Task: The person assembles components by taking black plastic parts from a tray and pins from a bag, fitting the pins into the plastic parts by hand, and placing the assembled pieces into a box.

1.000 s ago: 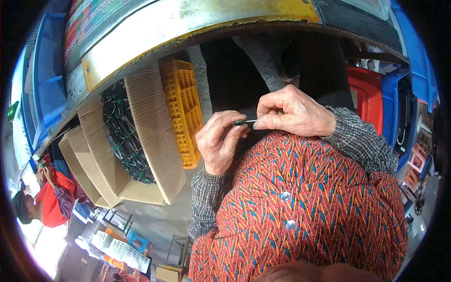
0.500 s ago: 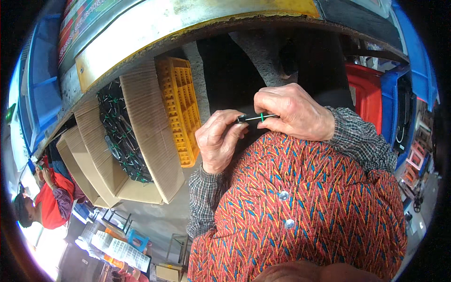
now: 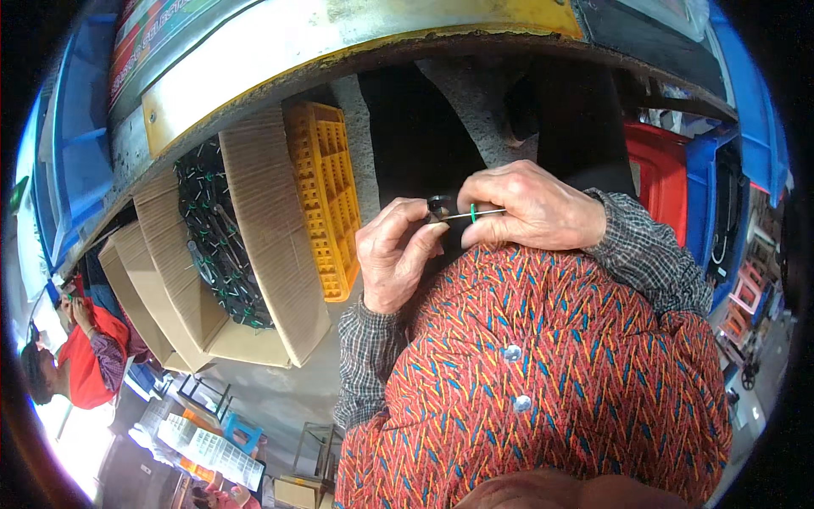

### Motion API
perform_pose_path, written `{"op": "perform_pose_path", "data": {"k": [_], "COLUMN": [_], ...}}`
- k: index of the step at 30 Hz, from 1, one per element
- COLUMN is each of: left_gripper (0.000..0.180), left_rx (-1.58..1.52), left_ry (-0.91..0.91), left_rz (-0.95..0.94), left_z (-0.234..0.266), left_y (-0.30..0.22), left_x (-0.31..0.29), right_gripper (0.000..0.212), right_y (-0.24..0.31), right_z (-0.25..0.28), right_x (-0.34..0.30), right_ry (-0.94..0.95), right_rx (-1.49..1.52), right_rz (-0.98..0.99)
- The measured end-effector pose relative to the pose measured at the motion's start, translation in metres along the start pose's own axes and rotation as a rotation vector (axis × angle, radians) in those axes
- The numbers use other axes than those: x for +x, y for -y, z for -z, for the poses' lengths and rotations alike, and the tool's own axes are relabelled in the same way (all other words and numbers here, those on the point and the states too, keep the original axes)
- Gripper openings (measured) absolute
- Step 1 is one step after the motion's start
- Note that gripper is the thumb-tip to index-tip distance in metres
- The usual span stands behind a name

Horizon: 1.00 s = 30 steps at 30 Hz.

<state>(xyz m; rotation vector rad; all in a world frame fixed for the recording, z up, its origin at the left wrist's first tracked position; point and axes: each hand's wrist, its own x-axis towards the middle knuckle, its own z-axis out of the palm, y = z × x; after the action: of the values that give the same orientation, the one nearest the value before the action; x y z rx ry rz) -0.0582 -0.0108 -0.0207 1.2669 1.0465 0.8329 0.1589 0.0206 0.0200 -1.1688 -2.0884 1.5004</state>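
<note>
Above my lap, my left hand [image 3: 393, 257] is closed in a pinch on a small black part [image 3: 439, 203] at its fingertips. A thin metal rod [image 3: 458, 216] runs from there to the right, with a small green ring-like piece [image 3: 474, 213] around it. My right hand [image 3: 532, 208] is closed on the rod's other end, thumb and forefinger just beside the green piece. Where the rod meets the black part is partly hidden by my left fingers. To the left, an open cardboard box [image 3: 273, 237] holds many black pieces with thin rods and green bits [image 3: 222, 246].
A worktable edge [image 3: 356, 53] crosses the top. A yellow plastic crate [image 3: 326, 204] stands beside the box. Red [image 3: 657, 174] and blue [image 3: 702, 199] bins are at the right. Another person in a red garment [image 3: 95, 360] sits at the far left.
The black part has turned at my left fingertips and shows a rounder outline now. Both hands have hardly shifted and keep their hold.
</note>
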Motion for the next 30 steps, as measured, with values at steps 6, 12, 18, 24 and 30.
{"op": "perform_pose_path", "data": {"k": [6,12,18,24,30], "left_gripper": [0.019,0.019,0.019,0.018,0.017], "left_rx": [0.094,0.098,0.126,0.127,0.132], "left_ry": [-0.015,-0.028,-0.018,-0.028,-0.042], "left_rz": [-0.072,-0.073,-0.071,-0.057,-0.088], "left_z": [0.001,0.000,0.002,0.001,0.000], "left_y": [0.002,0.001,0.000,-0.002,-0.001], "left_x": [-0.001,-0.001,0.001,0.001,0.001], "right_gripper": [0.025,0.020,0.024,0.025,0.023], "right_y": [0.001,-0.002,-0.007,-0.005,-0.004], "right_z": [0.002,0.001,-0.011,-0.007,0.000], "right_x": [0.003,0.002,0.000,0.002,0.003], "right_ry": [0.193,0.132,-0.127,-0.079,0.124], "right_rx": [0.533,0.341,0.021,0.017,0.209], "right_rz": [-0.360,-0.235,0.115,0.114,-0.126]}}
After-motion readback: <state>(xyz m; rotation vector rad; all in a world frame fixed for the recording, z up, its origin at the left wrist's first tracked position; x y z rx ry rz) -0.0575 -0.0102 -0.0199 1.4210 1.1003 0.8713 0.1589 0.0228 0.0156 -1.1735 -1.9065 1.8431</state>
